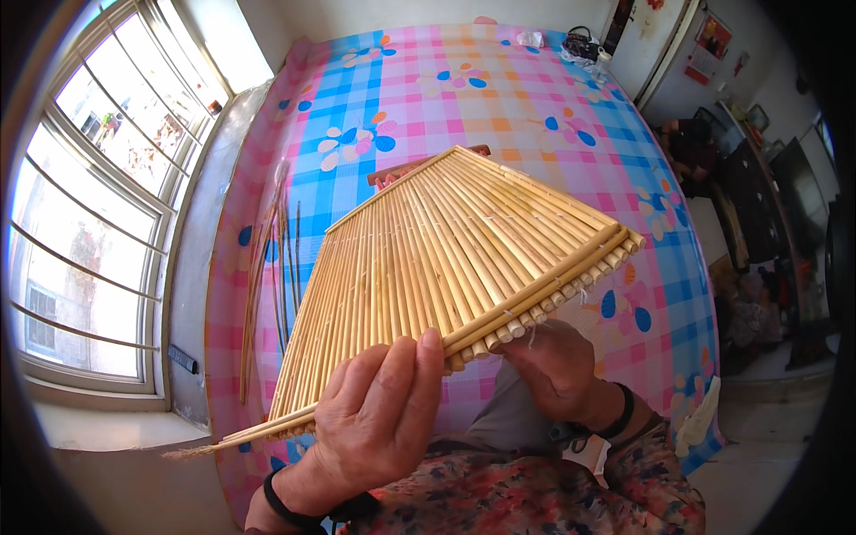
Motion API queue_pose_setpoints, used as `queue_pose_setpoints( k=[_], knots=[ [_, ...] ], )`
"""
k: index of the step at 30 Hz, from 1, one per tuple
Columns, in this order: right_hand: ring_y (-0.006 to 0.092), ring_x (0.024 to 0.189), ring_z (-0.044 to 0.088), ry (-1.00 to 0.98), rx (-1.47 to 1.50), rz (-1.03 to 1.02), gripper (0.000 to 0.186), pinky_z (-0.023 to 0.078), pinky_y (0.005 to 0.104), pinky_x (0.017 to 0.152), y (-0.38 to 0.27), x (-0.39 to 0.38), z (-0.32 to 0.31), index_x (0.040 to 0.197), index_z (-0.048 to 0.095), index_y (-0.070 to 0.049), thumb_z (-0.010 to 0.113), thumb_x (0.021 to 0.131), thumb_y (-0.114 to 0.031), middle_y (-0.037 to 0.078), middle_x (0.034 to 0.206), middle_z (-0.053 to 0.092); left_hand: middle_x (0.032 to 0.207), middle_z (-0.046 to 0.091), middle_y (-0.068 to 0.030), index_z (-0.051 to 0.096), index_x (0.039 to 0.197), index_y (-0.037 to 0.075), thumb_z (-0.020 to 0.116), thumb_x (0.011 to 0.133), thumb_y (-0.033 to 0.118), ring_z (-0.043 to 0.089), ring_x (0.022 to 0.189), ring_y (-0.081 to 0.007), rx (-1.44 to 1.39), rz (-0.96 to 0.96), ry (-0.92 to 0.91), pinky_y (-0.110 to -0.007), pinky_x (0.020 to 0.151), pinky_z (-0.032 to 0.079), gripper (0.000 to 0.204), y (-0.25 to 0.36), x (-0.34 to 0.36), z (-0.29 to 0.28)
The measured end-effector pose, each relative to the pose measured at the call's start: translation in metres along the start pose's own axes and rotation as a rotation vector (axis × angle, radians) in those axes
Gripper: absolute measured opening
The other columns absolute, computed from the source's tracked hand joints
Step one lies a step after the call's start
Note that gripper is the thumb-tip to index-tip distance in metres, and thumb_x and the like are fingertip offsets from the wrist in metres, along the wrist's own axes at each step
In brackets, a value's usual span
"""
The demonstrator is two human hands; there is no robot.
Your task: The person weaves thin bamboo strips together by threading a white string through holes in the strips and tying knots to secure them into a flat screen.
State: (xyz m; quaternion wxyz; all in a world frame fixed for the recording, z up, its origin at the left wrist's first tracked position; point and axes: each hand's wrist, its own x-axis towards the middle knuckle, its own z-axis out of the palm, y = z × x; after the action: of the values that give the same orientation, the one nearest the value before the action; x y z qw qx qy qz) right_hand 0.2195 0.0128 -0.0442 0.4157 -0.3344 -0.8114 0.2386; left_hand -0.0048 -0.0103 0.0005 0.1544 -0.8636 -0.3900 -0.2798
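Observation:
A stiff mat of pale yellow plant stalks, laid side by side and bound with thread, is held up tilted in front of me. Thin stalks run crosswise along its near edge and its far edge. My left hand is closed on the near edge, fingers over the top. Close to the cut stalk ends, my right hand is bent with its fingers pressed together at the underside. White thread ends hang there. What the right fingertips pinch is partly hidden by the mat.
Loose long stalks lie at the left on the checked, flowered sheet. A reddish-brown wooden piece shows behind the mat's far edge. A barred window is on the left. A black bag sits at the far right corner.

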Motion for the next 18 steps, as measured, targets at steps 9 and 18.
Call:
queue_pose_setpoints(
  k=[9,18],
  knots=[
    [0.0291,0.068,0.068,0.058,-0.037,-0.167,0.03,0.052,0.0358,0.055,0.004,0.011,0.004,0.112,0.062,0.001,0.066,0.082,0.002,0.019,0.085,0.068,0.095,0.061,-0.0174,0.06,0.111,-0.014,0.064,0.077,0.002,0.061,0.078,-0.0241,-0.031,0.016,-0.018,-0.031,0.063,0.051,0.037,-0.002,0.0,-0.002],
    [0.0324,0.076,0.066,0.056,0.015,0.019,0.016,0.05,0.0376,0.065,-0.013,0.016,0.007,0.102,0.066,-0.003,0.065,0.086,-0.003,0.014,0.088,0.067,0.095,0.061,-0.0179,0.06,0.111,-0.014,0.064,0.077,0.001,0.061,0.078,-0.0246,-0.014,0.011,0.004,-0.032,0.063,0.051,0.037,-0.003,-0.001,0.001]
  ],
)
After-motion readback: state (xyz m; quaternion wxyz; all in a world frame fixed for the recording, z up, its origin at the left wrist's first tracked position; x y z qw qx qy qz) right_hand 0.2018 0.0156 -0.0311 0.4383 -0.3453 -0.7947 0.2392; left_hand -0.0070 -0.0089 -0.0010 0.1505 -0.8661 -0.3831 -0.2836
